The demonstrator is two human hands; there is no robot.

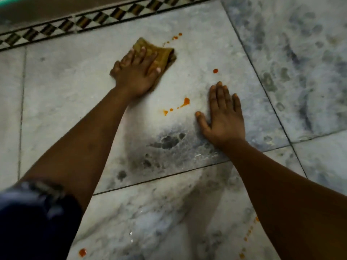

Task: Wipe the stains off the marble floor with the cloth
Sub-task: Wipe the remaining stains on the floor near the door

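Observation:
A folded olive-brown cloth lies on the grey marble floor near the far edge of a large tile. My left hand presses flat on the cloth with fingers spread. My right hand rests palm down on the bare marble to the right, fingers straight. Orange-red stains dot the floor: small drops just right of the cloth, one spot above my right hand, and a streak with drops between my hands.
A patterned black-and-white border strip runs along the far side. More orange drops lie near the bottom left and bottom right. Dark tile joints cross the floor. My dark-clothed knee is at lower left.

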